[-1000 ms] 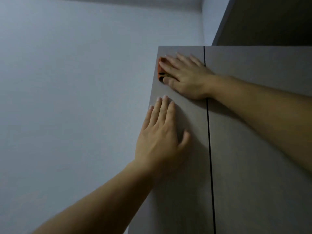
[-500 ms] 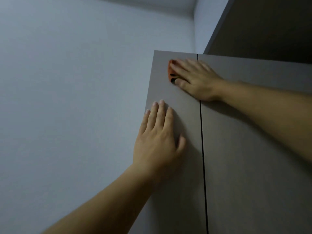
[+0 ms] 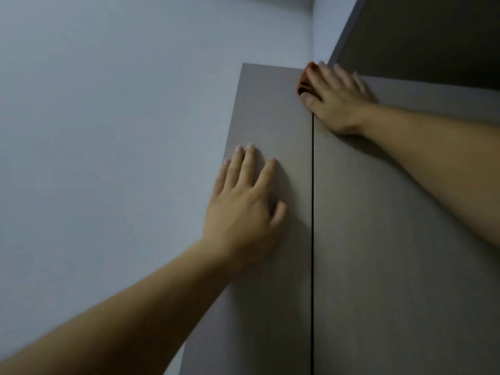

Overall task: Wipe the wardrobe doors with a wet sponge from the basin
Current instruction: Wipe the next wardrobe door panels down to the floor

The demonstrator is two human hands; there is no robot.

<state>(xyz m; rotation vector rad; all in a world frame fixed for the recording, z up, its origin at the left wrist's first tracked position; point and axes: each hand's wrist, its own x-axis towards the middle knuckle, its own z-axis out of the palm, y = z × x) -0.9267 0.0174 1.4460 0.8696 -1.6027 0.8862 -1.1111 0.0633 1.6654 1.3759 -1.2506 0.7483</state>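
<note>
Sponge (image 3: 304, 79): one orange sponge, mostly hidden under your right hand (image 3: 338, 104), sits at the very top of the wardrobe where the two doors meet, on the upper right corner of the left door (image 3: 270, 117). That hand's grip is spread, with straight fingers laid flat over the sponge and the thumb lying along its lower edge. The heel of the hand rests on the right door (image 3: 392, 239). Your left hand (image 3: 243, 209) lies palm-down lower on the left door, its grip also apart, with straight fingers and nothing held. Both doors are flat, matte grey-brown, split by a thin dark vertical gap (image 3: 312, 239). A pale, bare wall (image 3: 108, 131) fills the left side. A darker panel (image 3: 419, 36) rises above the right door. Count: two doors, two hands, one sponge.
</note>
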